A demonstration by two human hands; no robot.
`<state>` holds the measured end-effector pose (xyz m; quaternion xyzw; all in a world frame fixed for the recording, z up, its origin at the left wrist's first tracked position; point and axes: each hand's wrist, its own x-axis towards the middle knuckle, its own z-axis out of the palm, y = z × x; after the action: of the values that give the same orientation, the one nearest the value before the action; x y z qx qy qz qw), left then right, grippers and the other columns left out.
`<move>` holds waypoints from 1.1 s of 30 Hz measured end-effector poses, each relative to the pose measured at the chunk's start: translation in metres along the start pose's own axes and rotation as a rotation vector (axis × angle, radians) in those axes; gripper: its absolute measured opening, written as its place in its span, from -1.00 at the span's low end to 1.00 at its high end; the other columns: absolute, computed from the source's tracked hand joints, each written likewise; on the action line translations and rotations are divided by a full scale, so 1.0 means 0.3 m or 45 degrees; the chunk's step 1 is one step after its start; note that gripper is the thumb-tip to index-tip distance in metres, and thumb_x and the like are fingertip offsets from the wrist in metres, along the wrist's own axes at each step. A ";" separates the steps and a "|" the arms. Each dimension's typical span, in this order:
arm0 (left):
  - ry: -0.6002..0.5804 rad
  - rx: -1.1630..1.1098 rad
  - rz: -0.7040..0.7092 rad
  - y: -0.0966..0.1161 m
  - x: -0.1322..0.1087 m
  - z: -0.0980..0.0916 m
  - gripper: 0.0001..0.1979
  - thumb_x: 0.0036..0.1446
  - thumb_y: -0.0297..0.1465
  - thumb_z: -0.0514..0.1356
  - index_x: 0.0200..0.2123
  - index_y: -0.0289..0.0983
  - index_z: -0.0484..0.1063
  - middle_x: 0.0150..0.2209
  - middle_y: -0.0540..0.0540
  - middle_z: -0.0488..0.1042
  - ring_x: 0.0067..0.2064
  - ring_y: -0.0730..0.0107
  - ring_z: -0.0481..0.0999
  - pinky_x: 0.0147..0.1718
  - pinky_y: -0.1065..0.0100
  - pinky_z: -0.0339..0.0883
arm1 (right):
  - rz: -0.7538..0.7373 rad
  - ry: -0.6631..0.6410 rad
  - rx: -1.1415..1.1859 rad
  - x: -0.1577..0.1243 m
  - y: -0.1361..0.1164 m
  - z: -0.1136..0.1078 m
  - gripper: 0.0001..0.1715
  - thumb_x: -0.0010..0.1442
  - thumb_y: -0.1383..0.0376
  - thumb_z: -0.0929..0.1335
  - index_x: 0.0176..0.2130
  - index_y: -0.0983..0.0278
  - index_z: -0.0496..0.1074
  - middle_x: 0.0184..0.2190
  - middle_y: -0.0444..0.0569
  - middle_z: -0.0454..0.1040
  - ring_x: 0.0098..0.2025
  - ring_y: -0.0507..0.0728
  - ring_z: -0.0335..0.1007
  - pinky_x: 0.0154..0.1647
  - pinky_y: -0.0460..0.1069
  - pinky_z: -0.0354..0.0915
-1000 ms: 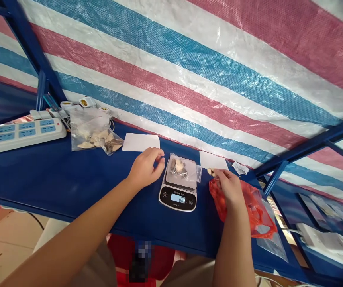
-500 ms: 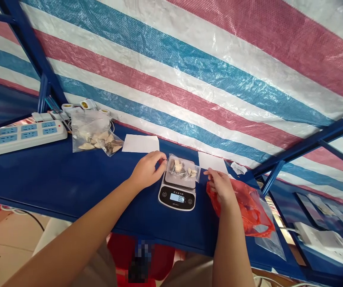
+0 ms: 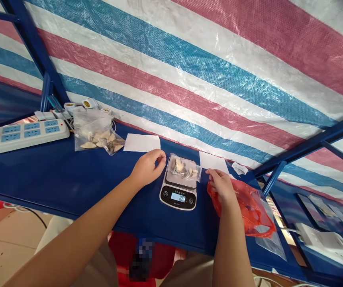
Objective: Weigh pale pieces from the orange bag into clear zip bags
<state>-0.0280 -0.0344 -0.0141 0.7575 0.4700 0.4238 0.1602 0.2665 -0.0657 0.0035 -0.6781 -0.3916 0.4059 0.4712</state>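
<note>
A digital kitchen scale stands on the blue table top, its display lit and reading about 8.6. On its pan lies a clear plastic bag holding pale, shell-like pieces. My left hand sits just left of the scale, fingertips pinched together and nothing visible in them. My right hand lies right of the scale on a red plastic bag, fingers extended and empty. A larger clear bag of similar pieces lies farther left.
Sheets of white paper lie behind the scale on both sides. A white power strip sits at the left end, with white fittings behind it. A striped tarpaulin and blue metal frame rise behind the table.
My right hand held a pale piece a second ago and now holds none. The bag on the scale now shows pale pieces on its right side. My left hand has stayed nearly still.
</note>
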 end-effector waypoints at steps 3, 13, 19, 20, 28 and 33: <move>-0.010 -0.012 -0.006 0.002 0.000 -0.002 -0.84 0.35 -0.30 0.05 -0.20 -0.20 0.40 -0.34 -0.01 0.47 -0.37 0.39 0.39 -0.32 0.33 0.25 | -0.003 -0.015 -0.023 0.001 0.004 0.000 -0.64 0.00 0.05 0.49 -0.38 0.30 0.51 -0.52 -0.23 0.21 -0.63 -0.13 -0.05 -0.70 -0.15 -0.16; -0.015 -0.012 -0.028 0.001 -0.001 -0.003 -0.83 0.35 -0.29 0.06 -0.18 -0.20 0.41 -0.34 -0.01 0.50 -0.38 0.40 0.40 -0.33 0.33 0.26 | 0.011 -0.083 -0.077 0.001 0.011 0.001 -0.64 0.01 0.04 0.50 -0.39 0.26 0.46 -0.54 -0.22 0.22 -0.62 -0.10 -0.06 -0.68 -0.12 -0.17; -0.013 -0.014 -0.020 -0.001 -0.001 0.001 -0.83 0.35 -0.29 0.06 -0.17 -0.20 0.41 -0.32 -0.01 0.50 -0.36 0.39 0.42 -0.31 0.33 0.28 | 0.004 -0.123 -0.110 -0.003 0.006 0.009 -0.62 0.01 0.02 0.50 -0.43 0.25 0.40 -0.53 -0.19 0.27 -0.61 -0.07 0.03 -0.66 -0.12 -0.11; -0.011 -0.010 -0.017 -0.001 0.000 0.001 -0.83 0.35 -0.29 0.06 -0.17 -0.20 0.41 -0.33 -0.01 0.50 -0.37 0.39 0.42 -0.31 0.33 0.28 | 0.004 -0.127 -0.117 -0.003 0.006 0.010 -0.61 0.02 0.02 0.50 -0.43 0.25 0.40 -0.53 -0.19 0.28 -0.61 -0.07 0.02 -0.66 -0.12 -0.11; -0.009 0.004 0.003 -0.003 0.000 0.000 -0.83 0.35 -0.29 0.06 -0.17 -0.20 0.41 -0.33 -0.01 0.51 -0.37 0.40 0.43 -0.33 0.34 0.28 | -0.010 -0.144 -0.149 -0.005 0.011 0.011 -0.57 0.04 -0.03 0.49 -0.44 0.23 0.39 -0.63 -0.25 0.17 -0.62 -0.05 -0.04 -0.64 -0.09 -0.10; -0.021 0.015 -0.004 0.002 0.000 -0.003 -0.83 0.35 -0.28 0.06 -0.18 -0.20 0.41 -0.34 0.00 0.51 -0.40 0.40 0.41 -0.35 0.34 0.27 | -0.039 -0.154 -0.158 -0.006 0.010 0.009 -0.56 0.00 -0.05 0.51 -0.34 0.23 0.46 -0.64 -0.27 0.18 -0.63 -0.05 -0.06 -0.64 -0.07 -0.11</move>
<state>-0.0284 -0.0348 -0.0132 0.7611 0.4725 0.4145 0.1603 0.2639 -0.0673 0.0005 -0.6742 -0.4539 0.4140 0.4100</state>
